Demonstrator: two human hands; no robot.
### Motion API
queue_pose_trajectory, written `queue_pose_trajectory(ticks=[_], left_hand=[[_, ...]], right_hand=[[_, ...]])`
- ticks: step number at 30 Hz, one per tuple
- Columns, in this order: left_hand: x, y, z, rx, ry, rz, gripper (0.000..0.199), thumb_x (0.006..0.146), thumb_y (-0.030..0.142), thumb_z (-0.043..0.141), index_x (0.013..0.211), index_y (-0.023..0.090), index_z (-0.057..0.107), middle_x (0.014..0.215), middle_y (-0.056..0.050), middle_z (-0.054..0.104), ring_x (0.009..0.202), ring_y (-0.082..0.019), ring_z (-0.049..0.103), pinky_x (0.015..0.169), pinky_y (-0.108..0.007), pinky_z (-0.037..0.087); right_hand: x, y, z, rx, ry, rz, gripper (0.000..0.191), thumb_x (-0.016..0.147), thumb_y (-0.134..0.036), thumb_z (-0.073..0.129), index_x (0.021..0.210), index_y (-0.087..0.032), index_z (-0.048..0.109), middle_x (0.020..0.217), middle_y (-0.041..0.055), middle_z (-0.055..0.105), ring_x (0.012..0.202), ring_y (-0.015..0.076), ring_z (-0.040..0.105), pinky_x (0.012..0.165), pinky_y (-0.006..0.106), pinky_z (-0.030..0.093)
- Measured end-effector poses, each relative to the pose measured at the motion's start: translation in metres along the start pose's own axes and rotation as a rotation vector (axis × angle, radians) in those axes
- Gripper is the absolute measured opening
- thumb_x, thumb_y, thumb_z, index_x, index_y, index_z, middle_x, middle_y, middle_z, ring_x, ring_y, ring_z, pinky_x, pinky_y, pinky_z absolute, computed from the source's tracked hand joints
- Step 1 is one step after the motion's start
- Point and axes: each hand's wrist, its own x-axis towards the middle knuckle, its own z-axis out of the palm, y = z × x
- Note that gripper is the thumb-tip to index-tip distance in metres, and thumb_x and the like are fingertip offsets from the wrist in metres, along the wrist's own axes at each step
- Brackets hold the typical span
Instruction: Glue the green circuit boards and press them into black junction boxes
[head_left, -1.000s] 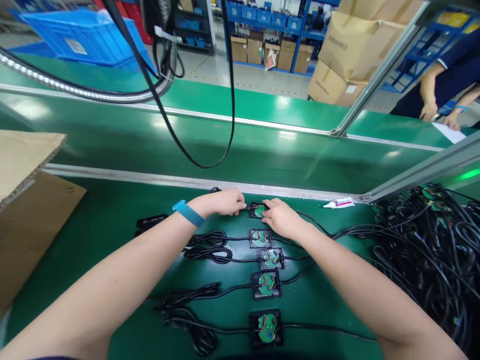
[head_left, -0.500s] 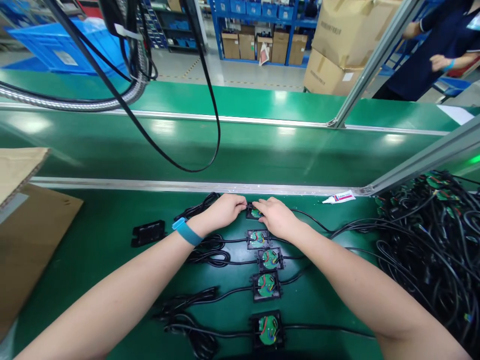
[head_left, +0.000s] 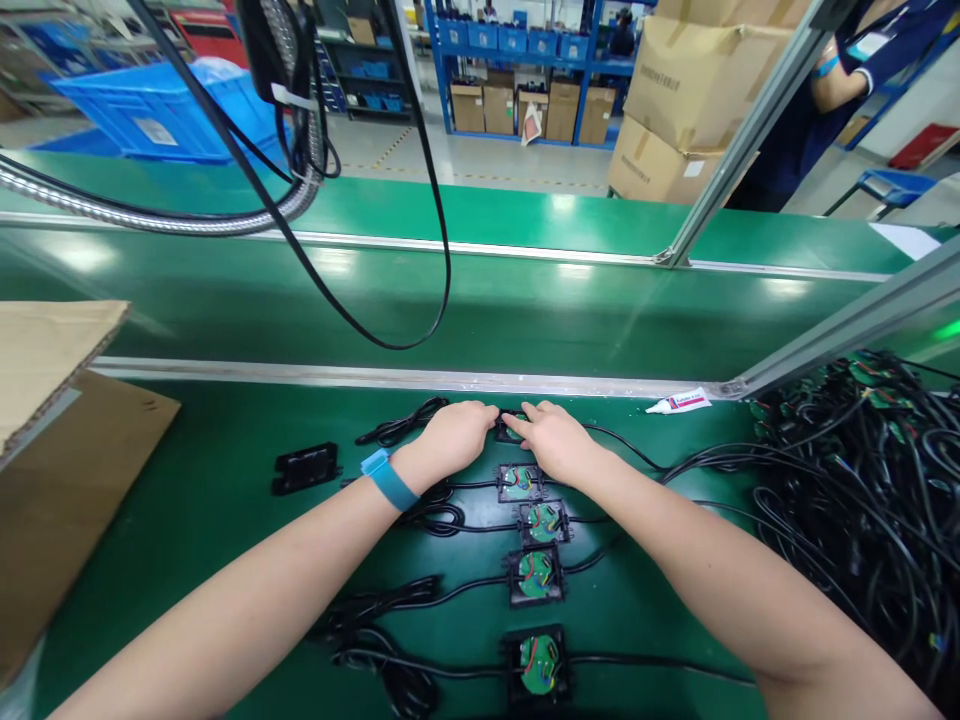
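Note:
The farthest small black plastic housing (head_left: 507, 434), with a green circuit board inside, lies between my two hands. My left hand (head_left: 466, 436), a blue band at its wrist, is closed with its fingertips pinching the housing's left edge where the cable enters. My right hand (head_left: 556, 440) grips the right side, its fingers reaching over the board and hiding much of it. Nearer to me, more open housings with round boards form a column: one housing (head_left: 519, 482), a second housing (head_left: 543, 521), a third housing (head_left: 535, 574) and the nearest housing (head_left: 538, 665). Black cables run out both sides.
A black cover (head_left: 306, 468) lies left of my hands. A white tube (head_left: 681, 401) rests by the metal rail. Tangled cables with boards (head_left: 862, 500) heap at right. A cardboard box (head_left: 82, 500) stands left; a black cable loop (head_left: 405, 345) hangs ahead. A person (head_left: 802, 120) stands beyond the bench.
My view has shifted slightly. The right index finger now stretches farther left across the board, while the left hand stays at the housing's left edge. The person beyond the bench has changed posture.

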Motion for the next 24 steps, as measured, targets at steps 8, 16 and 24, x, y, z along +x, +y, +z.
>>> queue_pose_trajectory(ticks=[8, 16, 24], left_hand=[[-0.002, 0.017, 0.001, 0.11, -0.043, -0.007, 0.025, 0.095, 0.009, 0.044, 0.107, 0.011, 0.066, 0.096, -0.014, 0.07, 0.091, -0.028, 0.07, 0.076, -0.037, 0.052], [-0.008, 0.014, 0.015, 0.171, 0.059, 0.003, 0.02, 0.097, 0.013, 0.046, 0.099, 0.012, 0.066, 0.093, -0.013, 0.067, 0.091, -0.029, 0.067, 0.079, -0.041, 0.048], [-0.011, 0.007, 0.022, 0.192, 0.135, 0.015, 0.021, 0.096, 0.013, 0.047, 0.102, 0.012, 0.067, 0.095, -0.014, 0.063, 0.095, -0.028, 0.06, 0.079, -0.038, 0.045]], right_hand=[[-0.002, -0.01, -0.003, -0.03, -0.074, 0.062, 0.049, 0.1, -0.018, 0.036, 0.146, -0.023, 0.052, 0.142, 0.0207, 0.05, 0.117, 0.0331, 0.05, 0.087, 0.045, 0.046], [-0.001, -0.003, -0.008, 0.069, -0.081, 0.053, 0.044, 0.099, -0.021, 0.047, 0.142, -0.02, 0.057, 0.148, 0.019, 0.048, 0.125, 0.0327, 0.05, 0.094, 0.046, 0.045], [-0.011, -0.003, 0.002, 0.083, 0.019, 0.071, 0.045, 0.099, -0.027, 0.051, 0.143, -0.015, 0.055, 0.147, 0.0201, 0.048, 0.127, 0.032, 0.048, 0.097, 0.046, 0.045]])
